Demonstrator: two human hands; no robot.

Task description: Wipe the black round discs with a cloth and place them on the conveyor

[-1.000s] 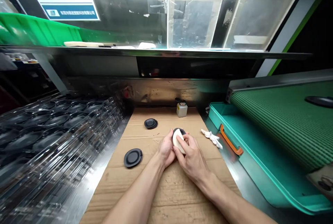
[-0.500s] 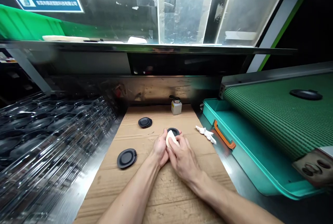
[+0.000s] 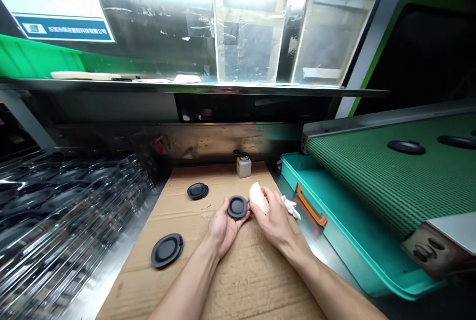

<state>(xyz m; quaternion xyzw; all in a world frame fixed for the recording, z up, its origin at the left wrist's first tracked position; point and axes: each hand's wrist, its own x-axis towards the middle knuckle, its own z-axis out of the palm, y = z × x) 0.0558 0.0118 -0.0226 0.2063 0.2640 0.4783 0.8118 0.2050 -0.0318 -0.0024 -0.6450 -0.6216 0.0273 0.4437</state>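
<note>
A round black plastic lid (image 3: pixel 237 207) with a recessed centre rests in my left hand (image 3: pixel 222 230), its fingers curled under and around the rim. My right hand (image 3: pixel 274 218) grips a cream-white sponge pad (image 3: pixel 258 198) just right of the lid, a small gap apart from it. On the cardboard sheet (image 3: pixel 256 280) under my arms lie a similar black lid (image 3: pixel 167 250) at the left and a small stack of black lids (image 3: pixel 198 191) farther back. Behind my hands stands a small whitish bottle (image 3: pixel 244 166) with a metal top.
Clear plastic trays (image 3: pixel 74 240) with black parts are stacked at the left. A teal bin (image 3: pixel 357 240) with an orange handle (image 3: pixel 311 206) stands right, beside a green conveyor belt (image 3: pixel 364 171) carrying black lids (image 3: pixel 406 147). A crumpled white cloth (image 3: pixel 290 207) lies near my right hand.
My right hand has drawn the sponge pad off the lid to the right, uncovering it. The view has tilted up and turned slightly right. Another black lid shows on the belt.
</note>
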